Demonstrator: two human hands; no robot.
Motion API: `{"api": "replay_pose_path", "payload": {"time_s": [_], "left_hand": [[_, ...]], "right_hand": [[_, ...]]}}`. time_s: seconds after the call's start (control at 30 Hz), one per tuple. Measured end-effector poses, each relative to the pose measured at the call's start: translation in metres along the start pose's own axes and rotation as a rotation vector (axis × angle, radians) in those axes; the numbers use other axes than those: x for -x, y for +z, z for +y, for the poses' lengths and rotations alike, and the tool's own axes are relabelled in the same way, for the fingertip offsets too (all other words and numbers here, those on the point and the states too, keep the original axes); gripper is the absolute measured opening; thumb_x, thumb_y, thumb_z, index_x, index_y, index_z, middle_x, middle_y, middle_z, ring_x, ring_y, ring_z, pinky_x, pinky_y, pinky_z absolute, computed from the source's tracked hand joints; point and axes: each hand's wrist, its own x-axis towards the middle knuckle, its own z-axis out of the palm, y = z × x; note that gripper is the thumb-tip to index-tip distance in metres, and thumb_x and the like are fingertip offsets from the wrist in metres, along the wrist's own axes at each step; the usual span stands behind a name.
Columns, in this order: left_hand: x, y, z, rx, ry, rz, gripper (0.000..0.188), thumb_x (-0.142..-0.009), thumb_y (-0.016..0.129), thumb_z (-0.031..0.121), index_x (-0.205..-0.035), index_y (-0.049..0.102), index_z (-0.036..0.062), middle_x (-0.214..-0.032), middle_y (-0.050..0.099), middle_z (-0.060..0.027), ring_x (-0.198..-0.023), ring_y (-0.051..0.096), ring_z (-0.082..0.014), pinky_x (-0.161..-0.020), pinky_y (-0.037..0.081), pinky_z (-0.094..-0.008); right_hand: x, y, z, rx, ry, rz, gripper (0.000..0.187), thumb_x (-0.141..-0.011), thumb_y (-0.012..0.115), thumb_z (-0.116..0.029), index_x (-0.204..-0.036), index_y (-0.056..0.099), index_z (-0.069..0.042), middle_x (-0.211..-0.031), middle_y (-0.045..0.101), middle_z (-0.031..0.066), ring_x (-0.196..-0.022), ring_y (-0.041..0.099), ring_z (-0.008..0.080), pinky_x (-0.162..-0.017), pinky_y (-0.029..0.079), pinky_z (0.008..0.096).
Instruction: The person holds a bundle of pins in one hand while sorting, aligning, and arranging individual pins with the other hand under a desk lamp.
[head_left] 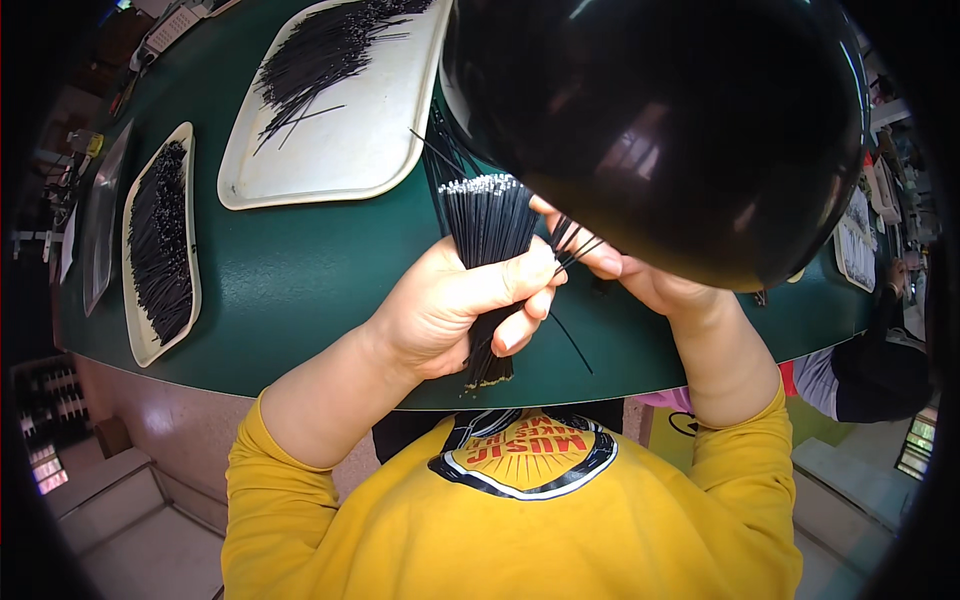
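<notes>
My left hand (465,300) is wrapped round a thick upright bundle of thin black wires (490,225). Their upper ends are silvery and nearly level, and brass-coloured ends show below my fist. A few loose black wires (573,240) slant out beside the bundle, between my two hands. My right hand (640,275) pinches at these wires with thumb and fingers, close to my left thumb. A large glossy black dome (660,130) covers part of my right fingers. One single wire (572,342) sticks out below my left fingers, over the green table.
On the green table (290,270), a white tray (325,170) with many black wires lies at the far left of centre. A narrower cream tray (143,345) of black pieces stands further left. Another person (875,375) is at the right edge.
</notes>
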Motion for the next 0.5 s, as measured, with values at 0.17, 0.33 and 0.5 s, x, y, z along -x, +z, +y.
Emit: {"api": "replay_pose_path", "payload": {"time_s": [0.17,0.33,0.5], "left_hand": [[0.0,0.0,-0.002,0.01,-0.015,-0.019,0.013,-0.08,0.054,0.011,-0.085,0.05,0.0,-0.065,0.053,-0.0061,-0.045,0.05,-0.0096,-0.042,0.042,-0.0189],[0.0,0.005,-0.002,-0.27,0.139,0.144,0.008,-0.078,0.056,0.007,-0.078,0.053,-0.0006,-0.064,0.056,-0.0084,-0.052,0.058,-0.013,-0.049,0.048,-0.0215],[-0.001,0.006,-0.005,-0.357,0.229,0.18,0.008,-0.078,0.055,0.006,-0.078,0.053,-0.0012,-0.065,0.057,-0.0102,-0.055,0.06,-0.0158,-0.049,0.048,-0.0224]], "right_hand": [[-0.003,0.019,-0.006,0.469,-0.033,0.074,0.021,-0.068,0.062,0.004,-0.088,0.057,0.001,-0.084,0.059,0.0082,-0.075,0.057,0.0165,-0.067,0.047,0.0249],[0.003,-0.002,-0.002,0.617,-0.004,0.008,0.015,-0.068,0.057,0.009,-0.082,0.056,0.002,-0.076,0.058,0.0071,-0.066,0.056,0.0142,-0.059,0.047,0.0243],[0.004,0.003,-0.004,0.582,-0.243,0.198,0.014,-0.069,0.051,0.011,-0.079,0.054,0.002,-0.073,0.056,0.0068,-0.06,0.053,0.0134,-0.053,0.044,0.0231]]}}
